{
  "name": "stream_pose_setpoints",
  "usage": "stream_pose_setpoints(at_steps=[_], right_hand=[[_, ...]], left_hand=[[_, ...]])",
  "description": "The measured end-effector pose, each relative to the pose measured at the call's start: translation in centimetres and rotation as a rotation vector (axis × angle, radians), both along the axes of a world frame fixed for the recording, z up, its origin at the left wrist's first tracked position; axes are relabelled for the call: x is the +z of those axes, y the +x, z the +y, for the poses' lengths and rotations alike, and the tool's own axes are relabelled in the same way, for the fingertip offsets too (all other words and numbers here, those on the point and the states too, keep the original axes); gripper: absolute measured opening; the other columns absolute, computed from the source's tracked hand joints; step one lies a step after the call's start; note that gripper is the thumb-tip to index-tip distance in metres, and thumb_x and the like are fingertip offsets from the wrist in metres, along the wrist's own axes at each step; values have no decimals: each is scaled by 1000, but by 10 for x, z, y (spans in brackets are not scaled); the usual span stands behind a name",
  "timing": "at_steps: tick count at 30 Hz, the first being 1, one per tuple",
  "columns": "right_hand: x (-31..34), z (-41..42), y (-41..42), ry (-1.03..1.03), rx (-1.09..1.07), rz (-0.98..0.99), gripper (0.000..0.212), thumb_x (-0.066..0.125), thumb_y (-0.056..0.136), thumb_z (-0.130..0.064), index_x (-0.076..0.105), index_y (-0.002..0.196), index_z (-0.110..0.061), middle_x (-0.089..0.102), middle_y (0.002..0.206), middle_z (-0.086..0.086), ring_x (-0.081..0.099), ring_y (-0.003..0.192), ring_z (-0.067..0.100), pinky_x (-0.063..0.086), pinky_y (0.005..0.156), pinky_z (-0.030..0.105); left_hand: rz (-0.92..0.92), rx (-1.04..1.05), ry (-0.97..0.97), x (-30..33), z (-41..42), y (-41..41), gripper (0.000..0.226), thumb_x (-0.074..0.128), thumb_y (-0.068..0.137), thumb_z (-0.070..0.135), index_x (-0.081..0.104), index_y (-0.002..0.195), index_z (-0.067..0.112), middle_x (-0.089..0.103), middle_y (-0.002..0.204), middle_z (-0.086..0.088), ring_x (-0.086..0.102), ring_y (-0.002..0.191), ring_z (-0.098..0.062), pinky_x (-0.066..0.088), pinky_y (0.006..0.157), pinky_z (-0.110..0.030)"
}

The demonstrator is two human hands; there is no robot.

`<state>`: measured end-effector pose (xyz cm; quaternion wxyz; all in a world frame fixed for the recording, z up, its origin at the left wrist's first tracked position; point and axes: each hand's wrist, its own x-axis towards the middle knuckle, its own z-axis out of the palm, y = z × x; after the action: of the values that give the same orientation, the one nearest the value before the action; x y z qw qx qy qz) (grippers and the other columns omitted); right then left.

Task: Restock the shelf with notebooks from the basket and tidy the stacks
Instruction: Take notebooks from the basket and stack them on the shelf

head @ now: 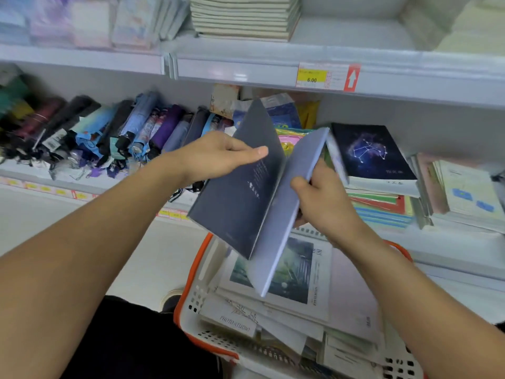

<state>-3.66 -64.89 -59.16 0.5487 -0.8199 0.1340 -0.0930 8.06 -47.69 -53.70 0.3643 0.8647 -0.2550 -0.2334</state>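
My left hand [218, 155] grips a dark blue notebook [240, 192], thumb across its cover, tilted up on edge above the basket. My right hand [325, 198] grips a pale lavender notebook [289, 214] leaning against the dark one. Both hang in front of the middle shelf. To their right, a stack on the shelf is topped by a dark notebook with a constellation print [371, 151]. Below, a white basket with an orange rim [191, 294] holds several more notebooks [287, 272].
Folded umbrellas [123, 129] fill the left half of the middle shelf. Coloured notebooks [382, 209] and pale stacks [464, 192] lie at the right. The upper shelf carries a cream notebook stack [243, 17] and a price tag [325, 76].
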Motion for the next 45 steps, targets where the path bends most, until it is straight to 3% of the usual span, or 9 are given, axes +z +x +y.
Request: stream_pose_setpoints(at_steps=[3,8,11,14,21,23,29,39,45], right_hand=[[-13,35,-6,211,90,-15,18,50,99,-12,46,116,-17,64,81,13,71,71,32,61,58,51],[-46,47,-10,182,279,2,85,59,97,-10,0,157,-22,63,84,-5,67,92,24,56,88,42],[-57,18,-1,25,-37,-133,59,81,80,-20,52,131,-22,58,92,-5,62,88,17,54,80,37],[-60,-23,7,155,-376,-92,81,95,60,-25,42,121,-20,50,108,-7,60,98,12,56,78,30],[-61,-44,7,971,45,-48,60,70,73,-1,56,131,3,74,108,11,72,92,24,60,79,38],[-60,-47,7,903,52,-145,58,70,75,1,55,131,5,72,111,14,71,92,25,59,79,38],[-64,-49,6,451,-23,-195,33,84,62,5,73,93,-1,77,90,6,72,82,22,59,80,40],[-90,-35,1,333,-112,-131,32,93,56,-8,76,83,-7,77,91,11,74,87,31,60,80,52],[-90,-38,-1,292,-104,-158,40,93,49,-24,75,84,-16,78,91,2,75,86,21,62,76,37]], left_hand=[[50,-77,-137,-1,-18,-16,42,74,73,60,77,100,29,72,104,19,62,102,5,46,92,-21],[-200,-69,-113,-21,-27,-13,29,70,83,-1,74,110,10,75,106,0,68,102,-11,53,91,-25],[-111,-48,-198,-17,-5,3,30,67,85,-7,72,111,8,74,108,-3,68,97,-11,54,90,-28],[-96,-96,-259,-7,13,13,40,68,86,-3,67,118,21,69,119,3,65,111,-12,53,96,-37],[2,-194,-417,-8,0,2,88,62,86,-14,22,152,28,50,144,15,49,132,-10,45,107,-40],[70,-121,-453,-7,-1,6,103,64,84,-13,5,153,36,62,132,12,60,121,-14,54,95,-37],[-413,-175,172,-17,10,16,73,93,59,20,60,123,16,67,117,0,62,109,-20,48,91,-29],[-281,-267,357,-41,17,29,83,88,67,36,50,138,19,62,126,4,59,111,-20,49,98,-37],[-219,-273,282,-43,12,29,27,87,70,24,61,75,31,65,67,13,63,61,-5,44,53,-14]])
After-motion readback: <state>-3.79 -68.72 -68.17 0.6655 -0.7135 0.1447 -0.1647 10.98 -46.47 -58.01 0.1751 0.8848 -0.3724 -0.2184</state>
